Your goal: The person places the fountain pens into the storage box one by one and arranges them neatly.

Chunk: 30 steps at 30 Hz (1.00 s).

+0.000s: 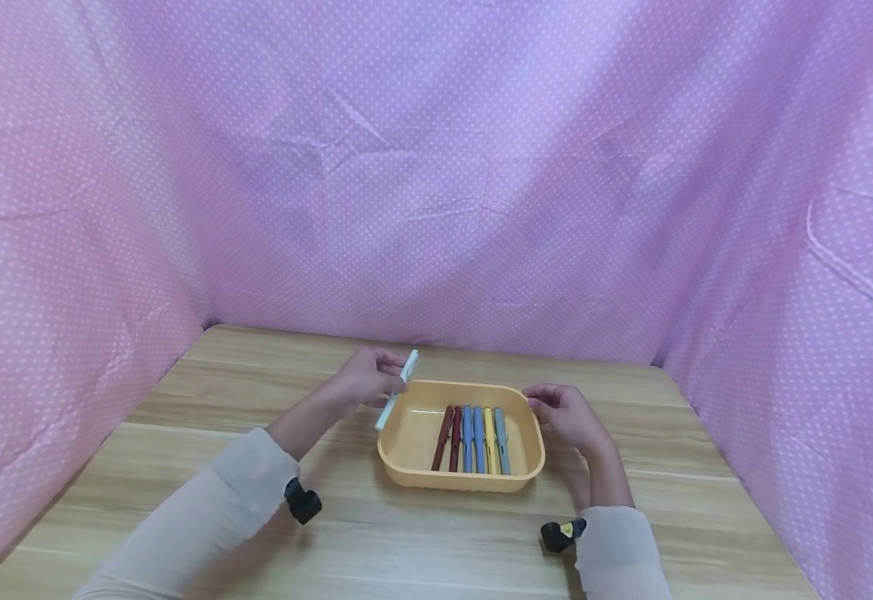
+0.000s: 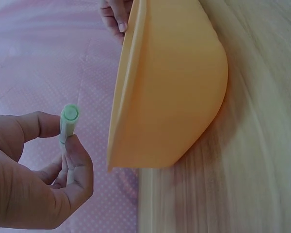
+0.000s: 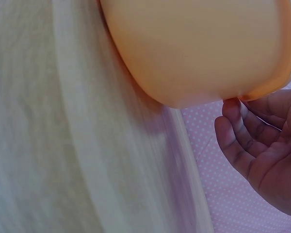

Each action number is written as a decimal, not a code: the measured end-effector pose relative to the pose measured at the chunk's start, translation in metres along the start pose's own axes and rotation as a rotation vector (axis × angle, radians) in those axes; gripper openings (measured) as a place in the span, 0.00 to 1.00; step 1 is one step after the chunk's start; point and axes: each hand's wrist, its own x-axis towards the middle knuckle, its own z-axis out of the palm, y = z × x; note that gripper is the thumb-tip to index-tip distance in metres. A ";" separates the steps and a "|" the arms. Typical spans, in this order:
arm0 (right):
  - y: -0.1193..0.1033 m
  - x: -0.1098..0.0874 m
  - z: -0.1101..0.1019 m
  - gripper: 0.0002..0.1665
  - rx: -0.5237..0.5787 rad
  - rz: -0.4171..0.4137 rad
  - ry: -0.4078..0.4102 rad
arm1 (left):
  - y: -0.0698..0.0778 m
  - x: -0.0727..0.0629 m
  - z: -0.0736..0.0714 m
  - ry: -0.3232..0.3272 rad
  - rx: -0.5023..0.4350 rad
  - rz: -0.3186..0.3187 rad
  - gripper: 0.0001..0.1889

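Observation:
My left hand (image 1: 367,379) pinches a pale mint-green pen (image 2: 69,114) between thumb and fingers. It holds the pen slanted beside the left rim of a yellow-orange plastic tray (image 1: 460,482), above table height. My right hand (image 1: 567,412) grips the tray's rim at its back right corner, with fingertips (image 3: 231,107) right under the edge in the right wrist view. Inside the tray several pens lie side by side: two dark red pens (image 1: 444,437), two blue pens (image 1: 469,442), a yellow pen (image 1: 490,442) and a grey-green pen (image 1: 502,442).
The tray stands on a light wood-grain table (image 1: 436,542). Pink dotted cloth (image 1: 436,208) hangs round the back and both sides. Small black devices (image 1: 303,502) are worn at both wrists.

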 end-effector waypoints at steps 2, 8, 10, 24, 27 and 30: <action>0.000 0.000 0.000 0.13 0.002 0.003 0.001 | 0.000 0.000 0.002 -0.006 0.001 0.002 0.22; 0.000 0.000 0.000 0.13 -0.002 0.009 0.004 | 0.000 0.001 0.010 -0.023 -0.007 0.002 0.22; 0.000 0.000 0.000 0.13 -0.003 0.012 0.005 | 0.001 0.001 0.013 -0.027 -0.011 0.000 0.22; 0.002 0.003 0.000 0.13 -0.012 0.004 0.004 | -0.003 0.004 0.032 -0.053 -0.008 0.004 0.22; 0.002 0.002 0.000 0.13 -0.009 0.007 0.004 | -0.004 0.005 0.037 -0.058 -0.010 0.000 0.22; 0.002 0.002 0.000 0.13 -0.010 0.010 0.003 | -0.004 0.005 0.043 -0.056 -0.003 -0.006 0.22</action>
